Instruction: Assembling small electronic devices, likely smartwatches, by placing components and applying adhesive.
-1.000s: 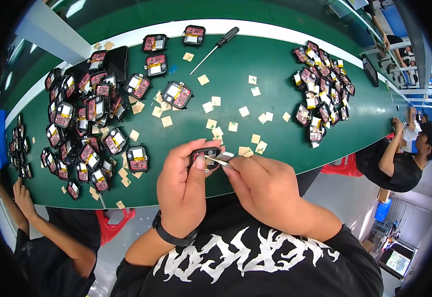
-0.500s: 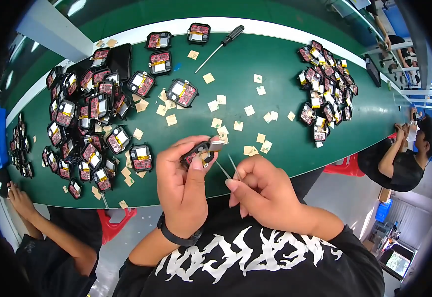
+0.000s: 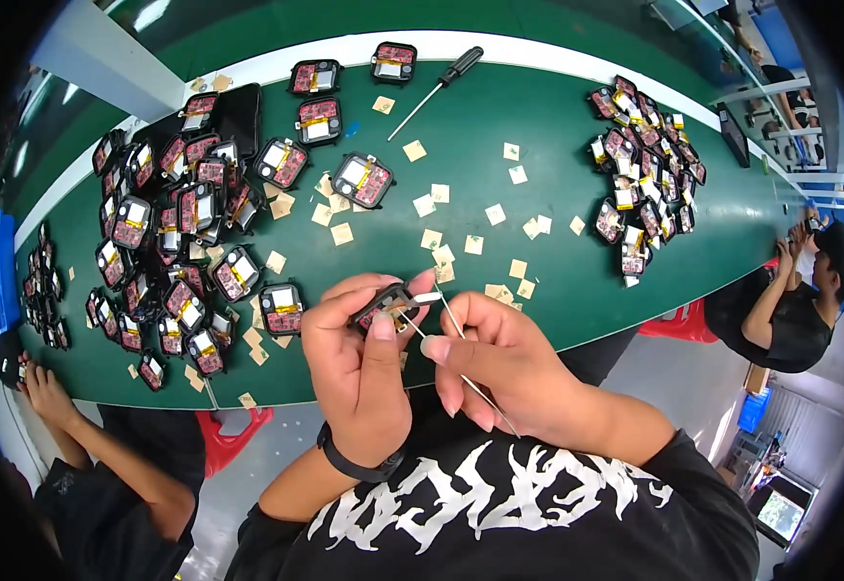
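My left hand (image 3: 356,363) is closed round a small black electronics case (image 3: 374,308), its thumb pressed on the inside. A pale flat battery-like block (image 3: 429,299) sticks up at the case's right edge, tilted out of it. My right hand (image 3: 504,366) pinches thin metal tweezers (image 3: 485,392) between thumb and fingers. Their two arms are spread, one tip reaching into the case by my left thumb and the other beside the pale block. Fingers and glare hide much of the case's inside.
Many open black cases with red boards (image 3: 190,208) heap up on the left of the green table (image 3: 499,97); another heap (image 3: 640,179) lies right. Cream square pads (image 3: 495,214) are scattered between. A screwdriver (image 3: 437,92) lies at the back. Other people's arms (image 3: 112,445) (image 3: 775,290) show on both sides.
The tweezers have moved left and up from beside the case, and one tip is now inside it. The pale block has tipped over further. My head view has shifted slightly.
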### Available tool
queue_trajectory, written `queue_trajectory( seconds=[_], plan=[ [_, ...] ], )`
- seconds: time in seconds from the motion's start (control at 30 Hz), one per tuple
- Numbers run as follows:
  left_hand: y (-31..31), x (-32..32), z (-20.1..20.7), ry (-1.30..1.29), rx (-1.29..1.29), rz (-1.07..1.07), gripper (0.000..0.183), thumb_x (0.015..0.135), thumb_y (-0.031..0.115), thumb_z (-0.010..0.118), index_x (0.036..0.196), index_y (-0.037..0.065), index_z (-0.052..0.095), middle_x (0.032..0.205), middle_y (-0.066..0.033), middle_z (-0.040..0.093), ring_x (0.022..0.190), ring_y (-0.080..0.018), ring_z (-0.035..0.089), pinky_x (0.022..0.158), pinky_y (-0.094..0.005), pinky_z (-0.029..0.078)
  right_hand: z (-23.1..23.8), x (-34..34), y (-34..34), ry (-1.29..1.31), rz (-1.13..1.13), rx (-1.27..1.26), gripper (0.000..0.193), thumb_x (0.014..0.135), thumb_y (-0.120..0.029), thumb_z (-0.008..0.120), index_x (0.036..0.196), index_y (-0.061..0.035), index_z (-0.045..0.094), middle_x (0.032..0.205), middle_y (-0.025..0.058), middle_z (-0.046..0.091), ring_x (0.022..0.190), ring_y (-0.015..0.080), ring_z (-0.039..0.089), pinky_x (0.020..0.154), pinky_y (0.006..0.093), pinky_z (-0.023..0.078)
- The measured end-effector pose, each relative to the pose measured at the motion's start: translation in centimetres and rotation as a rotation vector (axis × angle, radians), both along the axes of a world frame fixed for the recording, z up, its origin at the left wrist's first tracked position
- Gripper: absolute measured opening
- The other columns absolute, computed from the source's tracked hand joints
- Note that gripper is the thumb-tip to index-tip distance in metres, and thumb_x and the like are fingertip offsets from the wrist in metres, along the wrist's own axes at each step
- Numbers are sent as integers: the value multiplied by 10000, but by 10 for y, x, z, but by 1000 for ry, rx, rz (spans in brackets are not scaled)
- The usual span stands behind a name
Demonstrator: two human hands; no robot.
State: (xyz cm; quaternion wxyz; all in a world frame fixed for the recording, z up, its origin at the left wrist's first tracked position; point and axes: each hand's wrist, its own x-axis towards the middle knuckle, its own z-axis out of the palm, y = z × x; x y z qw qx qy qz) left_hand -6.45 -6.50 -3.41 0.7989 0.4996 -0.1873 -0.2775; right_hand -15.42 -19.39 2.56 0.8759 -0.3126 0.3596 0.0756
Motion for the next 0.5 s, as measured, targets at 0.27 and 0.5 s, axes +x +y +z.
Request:
queue_trajectory(
  seconds=[0.27, 0.5],
  plan=[
    [-2, -3, 0, 27, 53, 54, 274, 1079, 19, 471, 1345, 5, 405, 1323, -180, 529, 1263, -410, 626, 1016, -442, 583, -8, 0, 11, -36, -142, -33, 187, 1026, -74, 640, 950, -73, 469, 653, 77, 637, 394, 77, 458, 361, 237, 307],
    [-1, -2, 4, 80, 85, 72, 276, 1083, 38, 493, 1342, 3, 407, 1302, -185, 552, 1218, -381, 655, 982, -421, 603, -16, -1, 29, -12, -127, -424, 211, 1008, -66, 672, 957, -66, 467, 626, 17, 598, 461, 38, 465, 417, 235, 326]
  ],
)
